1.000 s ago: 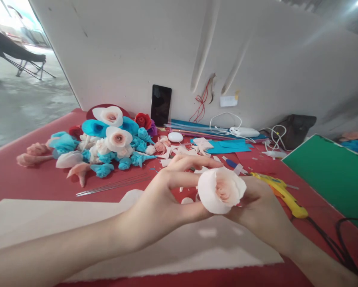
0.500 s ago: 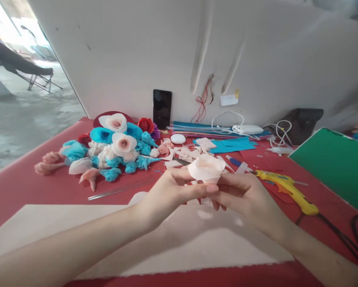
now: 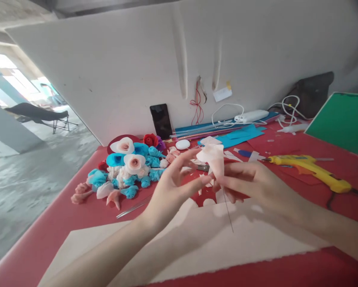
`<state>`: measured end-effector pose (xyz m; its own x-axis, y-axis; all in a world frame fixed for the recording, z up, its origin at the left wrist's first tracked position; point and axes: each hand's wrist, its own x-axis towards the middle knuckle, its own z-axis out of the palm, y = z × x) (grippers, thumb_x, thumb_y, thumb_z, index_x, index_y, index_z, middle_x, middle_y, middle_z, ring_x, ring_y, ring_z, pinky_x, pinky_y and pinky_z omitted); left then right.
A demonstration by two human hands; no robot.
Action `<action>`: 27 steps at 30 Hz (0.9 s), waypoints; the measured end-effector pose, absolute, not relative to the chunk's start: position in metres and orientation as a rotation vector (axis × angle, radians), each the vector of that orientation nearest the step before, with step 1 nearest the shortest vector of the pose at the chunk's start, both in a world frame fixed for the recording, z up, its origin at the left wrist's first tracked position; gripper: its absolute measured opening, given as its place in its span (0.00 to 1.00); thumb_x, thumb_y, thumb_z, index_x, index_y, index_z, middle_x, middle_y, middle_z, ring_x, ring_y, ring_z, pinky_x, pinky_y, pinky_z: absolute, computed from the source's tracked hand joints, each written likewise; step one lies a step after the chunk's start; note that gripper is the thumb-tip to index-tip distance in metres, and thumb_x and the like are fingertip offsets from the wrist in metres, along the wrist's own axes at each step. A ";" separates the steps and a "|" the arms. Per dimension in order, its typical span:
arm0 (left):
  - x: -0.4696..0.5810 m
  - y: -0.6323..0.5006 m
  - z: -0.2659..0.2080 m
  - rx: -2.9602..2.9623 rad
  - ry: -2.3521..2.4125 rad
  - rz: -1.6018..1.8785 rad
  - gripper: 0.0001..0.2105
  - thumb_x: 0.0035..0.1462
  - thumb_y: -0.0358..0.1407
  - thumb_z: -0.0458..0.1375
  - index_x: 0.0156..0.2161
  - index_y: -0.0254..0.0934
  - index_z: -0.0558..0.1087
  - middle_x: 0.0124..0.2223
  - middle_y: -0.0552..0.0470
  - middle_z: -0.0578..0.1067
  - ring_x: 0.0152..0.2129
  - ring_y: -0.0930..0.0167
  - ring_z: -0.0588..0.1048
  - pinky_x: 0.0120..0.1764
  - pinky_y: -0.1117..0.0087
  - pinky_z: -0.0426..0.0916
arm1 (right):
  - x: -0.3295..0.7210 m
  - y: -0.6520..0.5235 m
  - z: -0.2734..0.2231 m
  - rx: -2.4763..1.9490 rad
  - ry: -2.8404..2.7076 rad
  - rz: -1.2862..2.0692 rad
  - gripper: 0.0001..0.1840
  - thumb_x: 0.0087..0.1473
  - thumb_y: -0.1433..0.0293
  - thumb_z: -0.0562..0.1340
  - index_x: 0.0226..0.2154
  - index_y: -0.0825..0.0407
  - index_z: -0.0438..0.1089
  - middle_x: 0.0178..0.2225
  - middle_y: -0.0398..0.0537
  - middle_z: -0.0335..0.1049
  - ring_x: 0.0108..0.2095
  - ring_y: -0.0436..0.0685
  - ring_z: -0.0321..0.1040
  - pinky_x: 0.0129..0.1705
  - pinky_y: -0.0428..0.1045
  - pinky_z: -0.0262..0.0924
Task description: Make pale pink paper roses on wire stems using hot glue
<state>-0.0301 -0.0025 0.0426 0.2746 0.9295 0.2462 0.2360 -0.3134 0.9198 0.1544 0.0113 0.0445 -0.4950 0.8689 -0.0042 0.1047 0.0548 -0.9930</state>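
Observation:
A pale pink paper flower [image 3: 214,157] on a thin wire stem [image 3: 228,213] is held up over the table, its petals flaring at the top. My right hand [image 3: 250,181] pinches it at the narrow base, just above the wire. My left hand [image 3: 175,179] curves around the other side with thumb and fingers apart. Its thumb tip comes close to the flower's base; whether it touches I cannot tell. Beneath both hands lies a large cream sheet [image 3: 179,243], with a few cut pale petal pieces [image 3: 188,206] at its far edge.
Finished paper flowers [image 3: 134,162] are heaped at the left. Thin wires [image 3: 133,208] lie before them. A yellow glue gun [image 3: 313,169] rests at the right beside a green board [image 3: 343,121]. A phone [image 3: 161,121] leans on the white panel behind blue paper strips [image 3: 238,136].
The flower has tilted so its side and wire stem show. My left hand has loosened from it, fingers spreading, while my right hand keeps hold. The view has shifted and rolled.

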 end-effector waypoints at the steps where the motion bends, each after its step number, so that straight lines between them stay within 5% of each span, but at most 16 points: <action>1: -0.035 -0.002 0.042 1.801 1.109 1.115 0.09 0.61 0.36 0.50 0.46 0.42 0.66 0.49 0.50 0.70 0.42 0.71 0.70 0.44 0.71 0.67 | 0.156 0.012 0.047 -0.975 -1.654 1.520 0.13 0.55 0.63 0.60 0.27 0.54 0.71 0.17 0.39 0.60 0.19 0.44 0.56 0.21 0.40 0.51; 5: -0.062 -0.005 0.031 2.160 1.185 0.947 0.12 0.63 0.30 0.44 0.39 0.39 0.70 0.37 0.51 0.73 0.36 0.71 0.70 0.43 0.68 0.65 | 0.164 0.012 0.057 -0.903 -1.479 1.618 0.10 0.54 0.64 0.62 0.28 0.54 0.70 0.19 0.38 0.61 0.18 0.42 0.55 0.21 0.39 0.51; 12: -0.106 -0.026 -0.008 2.602 1.384 0.678 0.15 0.58 0.25 0.48 0.48 0.39 0.71 0.47 0.45 0.74 0.44 0.60 0.67 0.50 0.50 0.57 | 0.159 -0.004 0.039 -1.022 -1.433 1.932 0.15 0.56 0.62 0.57 0.25 0.57 0.65 0.25 0.45 0.67 0.19 0.43 0.57 0.21 0.39 0.50; 17: -0.117 -0.037 -0.020 2.727 1.460 0.687 0.10 0.58 0.27 0.51 0.39 0.41 0.73 0.42 0.49 0.76 0.41 0.65 0.71 0.50 0.55 0.60 | 0.155 -0.011 0.005 -1.094 -1.378 2.111 0.15 0.55 0.60 0.57 0.35 0.58 0.65 0.23 0.45 0.66 0.15 0.41 0.52 0.15 0.38 0.42; 27: -0.121 -0.041 -0.017 2.741 1.499 0.735 0.08 0.54 0.25 0.55 0.32 0.41 0.71 0.30 0.57 0.77 0.31 0.71 0.74 0.59 0.51 0.46 | 0.158 -0.010 -0.011 -1.098 -1.378 2.158 0.16 0.55 0.60 0.58 0.35 0.58 0.64 0.23 0.43 0.66 0.14 0.39 0.49 0.13 0.36 0.41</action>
<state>-0.1210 -0.0412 -0.0172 0.4594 0.7813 0.4226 0.8125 -0.5618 0.1554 0.1577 -0.0105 -0.0112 -0.6365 0.6474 -0.4192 0.1079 -0.4634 -0.8796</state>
